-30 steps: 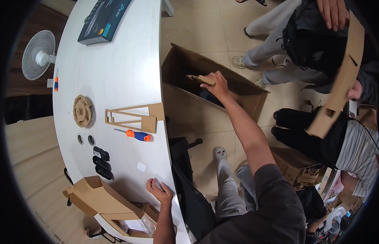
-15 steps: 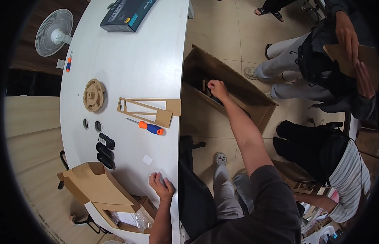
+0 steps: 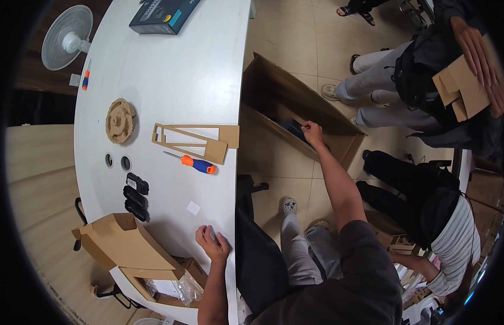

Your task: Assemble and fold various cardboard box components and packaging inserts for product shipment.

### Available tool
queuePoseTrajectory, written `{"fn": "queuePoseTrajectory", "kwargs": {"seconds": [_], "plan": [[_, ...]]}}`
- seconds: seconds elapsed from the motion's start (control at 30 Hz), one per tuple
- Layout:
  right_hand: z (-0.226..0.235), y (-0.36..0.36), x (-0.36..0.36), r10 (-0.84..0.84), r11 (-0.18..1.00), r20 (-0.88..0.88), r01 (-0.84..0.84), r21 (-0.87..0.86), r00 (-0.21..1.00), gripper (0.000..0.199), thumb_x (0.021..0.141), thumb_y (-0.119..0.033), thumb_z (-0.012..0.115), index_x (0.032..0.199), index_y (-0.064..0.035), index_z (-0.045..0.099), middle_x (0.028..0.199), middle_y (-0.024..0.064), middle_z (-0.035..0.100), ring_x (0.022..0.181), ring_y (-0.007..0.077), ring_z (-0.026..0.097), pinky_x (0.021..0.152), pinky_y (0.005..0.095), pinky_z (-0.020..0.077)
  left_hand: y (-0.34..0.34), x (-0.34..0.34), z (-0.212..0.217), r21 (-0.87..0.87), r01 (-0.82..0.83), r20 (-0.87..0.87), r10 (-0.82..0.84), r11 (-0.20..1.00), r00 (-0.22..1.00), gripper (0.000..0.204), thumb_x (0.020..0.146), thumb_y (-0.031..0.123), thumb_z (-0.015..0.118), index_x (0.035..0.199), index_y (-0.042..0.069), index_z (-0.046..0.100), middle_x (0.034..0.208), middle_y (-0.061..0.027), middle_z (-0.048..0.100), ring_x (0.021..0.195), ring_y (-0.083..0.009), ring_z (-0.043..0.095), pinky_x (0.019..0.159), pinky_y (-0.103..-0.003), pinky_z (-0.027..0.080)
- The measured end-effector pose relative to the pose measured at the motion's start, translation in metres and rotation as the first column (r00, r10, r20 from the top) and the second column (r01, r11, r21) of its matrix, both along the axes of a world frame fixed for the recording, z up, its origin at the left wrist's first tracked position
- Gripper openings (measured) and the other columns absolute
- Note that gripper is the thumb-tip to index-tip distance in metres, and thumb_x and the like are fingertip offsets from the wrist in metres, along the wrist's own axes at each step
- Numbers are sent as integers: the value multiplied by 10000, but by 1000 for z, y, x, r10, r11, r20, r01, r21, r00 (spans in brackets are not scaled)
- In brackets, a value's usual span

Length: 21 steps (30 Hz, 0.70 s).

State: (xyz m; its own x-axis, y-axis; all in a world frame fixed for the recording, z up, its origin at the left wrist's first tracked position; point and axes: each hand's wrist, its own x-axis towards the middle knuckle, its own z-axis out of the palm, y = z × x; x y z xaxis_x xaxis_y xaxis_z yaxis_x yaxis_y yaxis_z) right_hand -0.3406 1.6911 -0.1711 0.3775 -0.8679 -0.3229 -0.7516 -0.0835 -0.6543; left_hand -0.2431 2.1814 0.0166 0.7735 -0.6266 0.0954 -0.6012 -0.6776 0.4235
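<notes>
My right hand [image 3: 312, 133] reaches down into a tall open cardboard box [image 3: 338, 127] on the floor, right of the table. Its fingers are pinched together, and whatever they may hold is too small to make out. Just left of them, a dark box-shaped object [image 3: 293, 129] lies inside the carton. My left hand [image 3: 212, 245] rests at the table's right edge, fingers loosely bent and a little apart, holding nothing I can see. A small white paper square [image 3: 193, 207] lies beyond it. Further off are a blue-and-orange screwdriver [image 3: 198, 164] and a cut-out cardboard frame [image 3: 217, 151].
On the table [image 3: 181, 81] stand an opened cardboard carton [image 3: 127, 246], several black parts [image 3: 135, 196], a round pulp molding [image 3: 120, 121] and a dark printed box [image 3: 165, 15]. A black chair [image 3: 260, 249] sits beside me. At right, a person handles folded cardboard [image 3: 463, 89].
My right hand has moved rightward and nearer inside the box, away from a small brown piece beside it before. My left hand stays put. The other person has turned the folded cardboard.
</notes>
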Motion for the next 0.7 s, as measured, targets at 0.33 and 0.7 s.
{"fn": "queuePoseTrajectory", "kwargs": {"seconds": [0.33, 0.7], "plan": [[59, 62, -38, 17, 986, 313, 35, -160, 949, 248, 883, -184, 675, 1069, -20, 684, 974, 128, 703, 869, 170, 654, 797, 308, 508, 12, -4, -22, -84, -75, -53, 70, 994, 996, 456, 728, 74, 607, 1177, 21, 548, 1224, -215, 503, 1177, -409, 460, 1021, -506, 359], [270, 257, -139, -289, 894, 487, 51, 444, 824, 388, 989, -323, 553, 1210, -5, 573, 1085, 118, 658, 936, 176, 647, 787, 290, 520, 24, -9, 20, -257, -65, 33, 76, 964, 997, 337, 810, 90, 594, 1135, 14, 555, 1253, -197, 482, 1182, -386, 450, 1008, -486, 369]]}}
